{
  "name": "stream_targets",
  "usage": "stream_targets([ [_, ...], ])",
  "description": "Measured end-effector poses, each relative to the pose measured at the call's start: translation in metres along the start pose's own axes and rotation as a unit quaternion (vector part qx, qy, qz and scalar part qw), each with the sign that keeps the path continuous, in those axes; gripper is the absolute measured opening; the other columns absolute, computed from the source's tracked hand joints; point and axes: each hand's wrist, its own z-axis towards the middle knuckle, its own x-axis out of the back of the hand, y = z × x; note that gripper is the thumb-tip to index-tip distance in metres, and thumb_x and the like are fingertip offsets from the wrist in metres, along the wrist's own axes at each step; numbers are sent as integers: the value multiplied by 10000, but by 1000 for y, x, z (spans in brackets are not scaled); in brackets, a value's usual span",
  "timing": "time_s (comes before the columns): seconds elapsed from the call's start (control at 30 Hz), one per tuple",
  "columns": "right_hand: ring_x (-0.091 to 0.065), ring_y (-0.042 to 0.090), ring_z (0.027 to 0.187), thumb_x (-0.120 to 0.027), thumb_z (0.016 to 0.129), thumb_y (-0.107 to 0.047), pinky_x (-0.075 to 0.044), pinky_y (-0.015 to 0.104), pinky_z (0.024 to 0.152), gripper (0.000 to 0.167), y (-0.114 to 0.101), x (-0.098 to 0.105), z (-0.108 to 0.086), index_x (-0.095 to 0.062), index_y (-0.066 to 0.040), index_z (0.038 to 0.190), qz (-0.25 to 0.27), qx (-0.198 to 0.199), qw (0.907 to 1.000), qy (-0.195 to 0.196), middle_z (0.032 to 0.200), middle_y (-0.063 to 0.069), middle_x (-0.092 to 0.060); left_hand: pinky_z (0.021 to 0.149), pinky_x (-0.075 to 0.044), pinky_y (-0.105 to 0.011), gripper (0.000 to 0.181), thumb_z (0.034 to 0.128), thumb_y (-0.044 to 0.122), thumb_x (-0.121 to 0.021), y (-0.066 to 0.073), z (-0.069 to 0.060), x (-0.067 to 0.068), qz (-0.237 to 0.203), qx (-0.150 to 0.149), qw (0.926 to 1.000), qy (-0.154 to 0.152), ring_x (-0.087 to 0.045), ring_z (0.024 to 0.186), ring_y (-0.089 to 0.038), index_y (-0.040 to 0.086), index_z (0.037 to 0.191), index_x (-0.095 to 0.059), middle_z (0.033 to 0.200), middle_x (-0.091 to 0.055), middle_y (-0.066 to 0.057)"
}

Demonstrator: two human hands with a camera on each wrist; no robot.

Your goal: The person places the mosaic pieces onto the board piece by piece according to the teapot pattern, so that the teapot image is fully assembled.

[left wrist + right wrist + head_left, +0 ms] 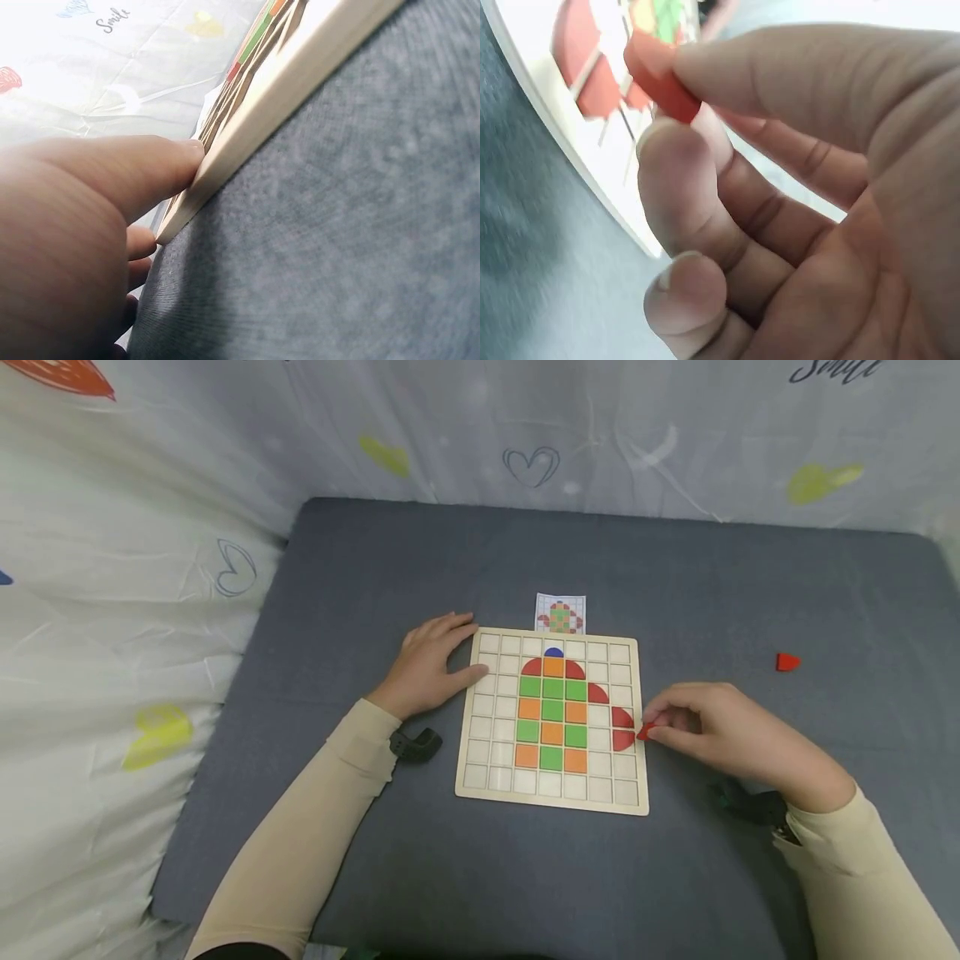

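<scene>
A square wooden grid board (551, 783) lies flat on the table, with green and orange squares, red quarter-round pieces and a blue half-round piece set in its cells. My left hand (429, 667) rests at the board's upper left edge, its thumb touching the rim, as the left wrist view also shows. Between thumb and fingertips my right hand (723, 735) pinches a small red piece (660, 75) at the board's right edge. Fingers partly cover that piece, so its full outline is hidden.
Another red piece (787, 662) lies on the grey table (705, 585) to the right. A small printed pattern card (560, 613) touches the board's far edge. White patterned cloth (465, 435) hangs behind the table and along its left side.
</scene>
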Motion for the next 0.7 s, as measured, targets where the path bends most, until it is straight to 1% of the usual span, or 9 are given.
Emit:
stream_targets([
  [0.07,-567,25,704,-830,896,-49,-493,228,603,192,-4,-3,5,-768,-200,996,149,-5,9995,-267,835,-137,-663,1276,-157,-558,702,1010,458,-685,0,0,-1,4,-2,10000,4,-227,1603,-291,106,1584,-487,1690,-362,-77],
  [0.17,-559,33,670,-822,906,-57,-486,230,594,183,-8,-8,11,-762,-211,985,339,21,9979,-546,795,-132,-658,1275,-157,-561,702,1010,458,-685,0,1,-1,7,-15,10000,10,-226,1603,-292,106,1584,-486,1690,-362,-77],
  [0.27,-567,41,646,-824,915,-84,-491,229,596,160,-11,-14,16,-760,-218,976,622,-14,9942,-872,765,-125,-674,1276,-156,-561,704,1011,463,-680,-1,2,-2,5,-27,10000,-8,-226,1604,-291,109,1587,-484,1691,-361,-76],
  [0.4,-558,51,621,-830,921,-136,-489,232,591,134,-14,-23,24,-755,-244,947,763,-17,9890,-1267,715,-126,-646,1276,-155,-557,701,1015,470,-673,-2,1,-2,-9,2,10000,-6,-225,1604,-286,116,1589,-481,1692,-358,-70],
  [0.53,-545,48,607,-824,925,-141,-492,235,580,130,-14,-32,30,-751,-248,919,742,79,9870,-1426,698,-135,-606,1275,-159,-553,699,1015,473,-672,-2,-1,-1,3,44,10000,30,-224,1604,-278,120,1589,-483,1692,-358,-63],
  [0.7,-558,37,646,-809,928,-101,-514,239,608,120,-15,-36,30,-769,-213,939,701,229,9875,-1393,777,-131,-635,1274,-161,-559,703,1015,479,-670,-1,1,0,44,-7,10000,12,-225,1603,-285,114,1586,-486,1690,-362,-68],
])
